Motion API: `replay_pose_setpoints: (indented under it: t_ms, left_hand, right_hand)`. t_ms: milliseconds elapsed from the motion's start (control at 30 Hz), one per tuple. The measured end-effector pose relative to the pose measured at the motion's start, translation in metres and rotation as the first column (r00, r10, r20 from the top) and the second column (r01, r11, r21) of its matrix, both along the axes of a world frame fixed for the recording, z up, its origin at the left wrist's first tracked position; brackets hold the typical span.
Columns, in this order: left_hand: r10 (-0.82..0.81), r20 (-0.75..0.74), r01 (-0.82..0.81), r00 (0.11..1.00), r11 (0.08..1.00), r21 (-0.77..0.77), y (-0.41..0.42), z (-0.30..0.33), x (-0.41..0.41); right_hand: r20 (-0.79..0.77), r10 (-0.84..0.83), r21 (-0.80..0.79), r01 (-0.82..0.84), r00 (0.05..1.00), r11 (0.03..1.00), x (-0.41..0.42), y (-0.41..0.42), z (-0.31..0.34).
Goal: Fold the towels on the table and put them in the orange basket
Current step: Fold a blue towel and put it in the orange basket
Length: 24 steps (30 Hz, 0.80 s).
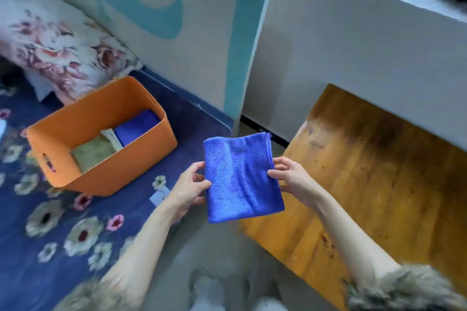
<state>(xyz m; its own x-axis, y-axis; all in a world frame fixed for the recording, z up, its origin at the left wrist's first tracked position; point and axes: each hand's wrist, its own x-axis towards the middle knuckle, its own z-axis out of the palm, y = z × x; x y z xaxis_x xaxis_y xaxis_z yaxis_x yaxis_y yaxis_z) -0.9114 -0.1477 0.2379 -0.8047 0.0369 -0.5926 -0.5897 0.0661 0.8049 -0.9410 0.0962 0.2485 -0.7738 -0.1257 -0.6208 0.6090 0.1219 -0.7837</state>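
The blue towel (241,177) is up in the air, between the orange basket (101,134) and the wooden table (379,171). The left hand (190,185) and right hand (290,179) pinch its side edges. It looks soft, light and floppy, so holding both sides keeps it folded

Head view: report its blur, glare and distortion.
Head view: the blue towel, held by the left hand and right hand, is fairly sharp; the top right corner smears with motion blur; the wooden table carries sheen; wide-angle bending curves the edges; the orange basket reads clearly.
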Motion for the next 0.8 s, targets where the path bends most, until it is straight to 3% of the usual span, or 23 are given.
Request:
replay_pose_setpoints:
  t_ms: [367, 633, 800]
  left_hand:
    - [0.348, -0.056, -0.351, 0.936, 0.934, -0.062, -0.179, 0.002, 0.019]
    - [0.493, -0.097, -0.502, 0.864, 0.858, -0.107, -0.265, -0.009, -0.085]
    - [0.558, -0.025, -0.552, 0.830, 0.813, -0.183, -0.307, -0.052, -0.155]
  right_hand:
    - [0.000, 0.271, -0.018, -0.271, 0.963, 0.963, -0.057, -0.208, -0.006]
    - [-0.096, 0.411, 0.089, -0.404, 0.906, 0.911, -0.185, -0.315, -0.004]
    - [-0.048, 0.515, 0.188, -0.499, 0.856, 0.846, -0.259, -0.381, -0.044]
